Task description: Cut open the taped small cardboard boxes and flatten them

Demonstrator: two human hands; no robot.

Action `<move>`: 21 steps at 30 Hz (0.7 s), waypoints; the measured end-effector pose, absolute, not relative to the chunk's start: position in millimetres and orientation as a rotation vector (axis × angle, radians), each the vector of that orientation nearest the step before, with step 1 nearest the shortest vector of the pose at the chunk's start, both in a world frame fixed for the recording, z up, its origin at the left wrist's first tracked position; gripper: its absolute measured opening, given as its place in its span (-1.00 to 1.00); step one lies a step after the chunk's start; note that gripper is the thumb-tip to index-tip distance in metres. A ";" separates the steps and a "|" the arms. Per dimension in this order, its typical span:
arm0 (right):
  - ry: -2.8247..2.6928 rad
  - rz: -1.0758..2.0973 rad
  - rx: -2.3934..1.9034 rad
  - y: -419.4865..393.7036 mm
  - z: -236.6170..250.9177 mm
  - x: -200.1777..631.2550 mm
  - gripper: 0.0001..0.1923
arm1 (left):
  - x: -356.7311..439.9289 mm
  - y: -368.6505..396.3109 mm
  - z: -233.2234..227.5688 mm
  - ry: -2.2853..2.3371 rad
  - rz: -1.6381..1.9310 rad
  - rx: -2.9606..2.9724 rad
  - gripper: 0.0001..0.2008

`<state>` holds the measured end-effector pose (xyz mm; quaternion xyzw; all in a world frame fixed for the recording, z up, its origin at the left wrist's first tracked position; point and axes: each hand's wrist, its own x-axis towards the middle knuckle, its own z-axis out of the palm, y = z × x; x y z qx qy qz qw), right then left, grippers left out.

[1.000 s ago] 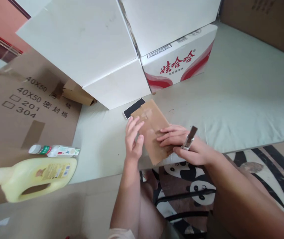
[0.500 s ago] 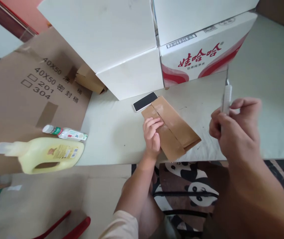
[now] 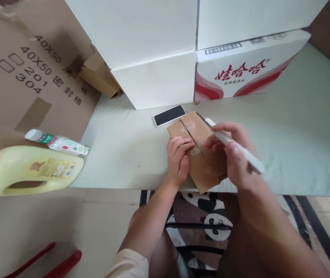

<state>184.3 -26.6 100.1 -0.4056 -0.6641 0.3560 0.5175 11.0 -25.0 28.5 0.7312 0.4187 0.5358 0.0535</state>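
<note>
A small flat brown cardboard parcel (image 3: pixel 200 170) lies on the pale green surface (image 3: pixel 124 154), taped along its middle seam. My left hand (image 3: pixel 178 159) presses down on its left half with fingers curled. My right hand (image 3: pixel 234 154) grips a white utility knife (image 3: pixel 240 148) and holds it over the parcel's seam, its front end pointing toward the far end of the parcel. A white phone (image 3: pixel 170 115) with a black screen lies just beyond the parcel.
White cartons (image 3: pixel 153 46) and one with red print (image 3: pixel 248 69) stand behind. A large brown carton (image 3: pixel 22 77) leans at left. A yellow jug (image 3: pixel 28 168) and a small bottle (image 3: pixel 56 142) lie at left. Red handles (image 3: pixel 51 264) show at the bottom.
My right hand came down from the raised position at right and brought the knife onto the parcel. My left hand stayed pressing the parcel.
</note>
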 end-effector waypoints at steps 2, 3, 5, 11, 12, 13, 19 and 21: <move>-1.727 0.753 -1.019 -26.2 99.7 182.3 -0.57 | 11.0 -24.3 28.2 1.240 1.634 2.226 -0.60; -1.762 0.722 -1.028 -25.6 99.7 181.8 -0.59 | 11.0 -23.8 27.8 1.221 1.646 2.228 -0.60; -1.792 0.653 -1.047 -24.2 99.5 181.4 -0.62 | 11.2 -22.8 26.5 1.204 1.667 2.236 -0.62; -1.814 0.524 -1.132 -24.6 96.3 178.4 -0.72 | 12.7 -23.0 24.3 1.281 1.634 2.231 -0.59; -1.832 0.510 -1.154 -25.3 96.3 177.0 -0.73 | 12.8 -23.3 24.3 1.277 1.632 2.223 -0.60; -1.849 0.495 -1.176 -25.9 96.6 175.3 -0.74 | 12.9 -23.6 24.4 1.266 1.637 2.213 -0.62; -1.887 0.401 -1.243 -27.1 99.5 165.3 -0.79 | 11.7 -23.5 23.8 1.236 1.651 2.212 -0.63; -1.843 0.351 -1.211 -28.3 100.0 165.3 -0.82 | 11.8 -23.3 24.6 1.243 1.634 2.199 -0.63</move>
